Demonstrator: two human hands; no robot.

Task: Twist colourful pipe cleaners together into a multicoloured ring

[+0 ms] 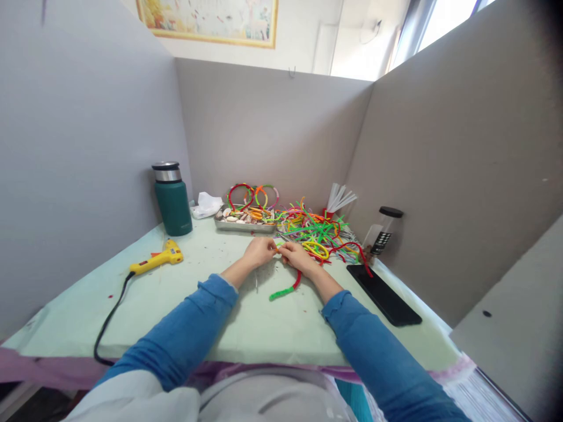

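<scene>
Both of my hands meet over the middle of the table, fingertips close together. My left hand pinches the orange end of a fuzzy pipe cleaner. Beside it, my right hand is closed on the same strand. A red and green pipe cleaner curves out below my right hand onto the cloth; whether it joins the orange part is hidden by my fingers. Just beyond my hands lies a tangled pile of colourful pipe cleaners, with a yellow coil at its near edge.
A metal tray of shells stands at the back, with pipe-cleaner rings behind it. On the left are a green bottle and a yellow glue gun with its cord. A black phone and a tilted clear bottle are at right.
</scene>
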